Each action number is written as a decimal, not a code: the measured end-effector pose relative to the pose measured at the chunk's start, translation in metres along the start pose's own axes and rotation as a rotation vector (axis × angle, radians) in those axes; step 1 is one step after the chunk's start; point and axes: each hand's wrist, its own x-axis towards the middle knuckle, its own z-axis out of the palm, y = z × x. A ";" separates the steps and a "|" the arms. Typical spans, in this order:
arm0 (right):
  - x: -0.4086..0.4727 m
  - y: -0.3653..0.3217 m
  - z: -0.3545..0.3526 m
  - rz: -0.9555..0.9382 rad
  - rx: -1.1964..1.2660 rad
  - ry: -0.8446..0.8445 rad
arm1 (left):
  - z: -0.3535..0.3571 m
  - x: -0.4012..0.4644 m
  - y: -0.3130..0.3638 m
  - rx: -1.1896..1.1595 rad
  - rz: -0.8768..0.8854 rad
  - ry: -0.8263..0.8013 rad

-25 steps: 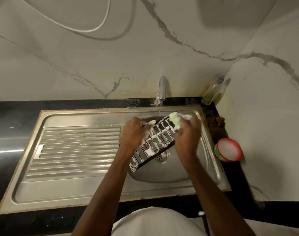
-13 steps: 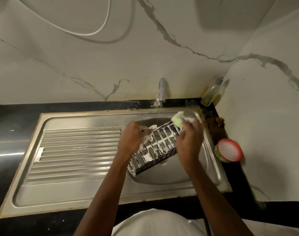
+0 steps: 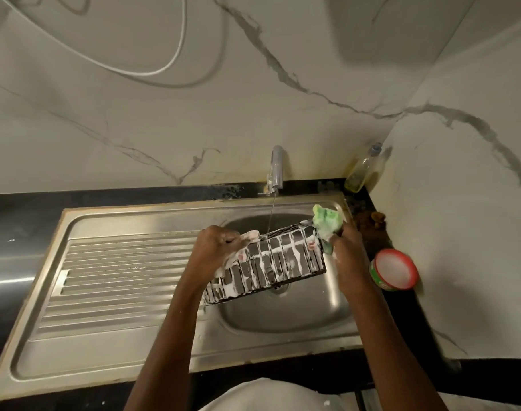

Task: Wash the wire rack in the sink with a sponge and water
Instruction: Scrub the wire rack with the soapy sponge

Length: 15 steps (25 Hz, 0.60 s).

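Since the earlier frame, the wire rack (image 3: 271, 262) is levelled between the hands over the sink (image 3: 283, 318). Left hand (image 3: 214, 250) grips its left end; right hand (image 3: 346, 256) presses the sponge (image 3: 327, 219) against its right end. Suds coat the wires; rinsing apparently remains.

White marble-look wall panels (image 3: 134, 120) with grey veins are seen behind and to the right of the black countertop (image 3: 22, 212), where they meet in a corner. A white cable (image 3: 176, 54) is looped across the wall above the countertop. Dim, warm light is cast.
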 end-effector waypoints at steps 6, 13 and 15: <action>-0.005 -0.014 0.020 -0.043 0.231 0.073 | 0.017 0.003 -0.003 0.538 0.056 -0.155; -0.016 -0.014 0.040 -0.184 0.128 0.241 | 0.055 0.001 -0.009 0.132 0.011 -0.149; -0.024 -0.011 0.052 -0.216 0.083 0.203 | 0.063 0.004 0.012 -0.066 0.060 -0.073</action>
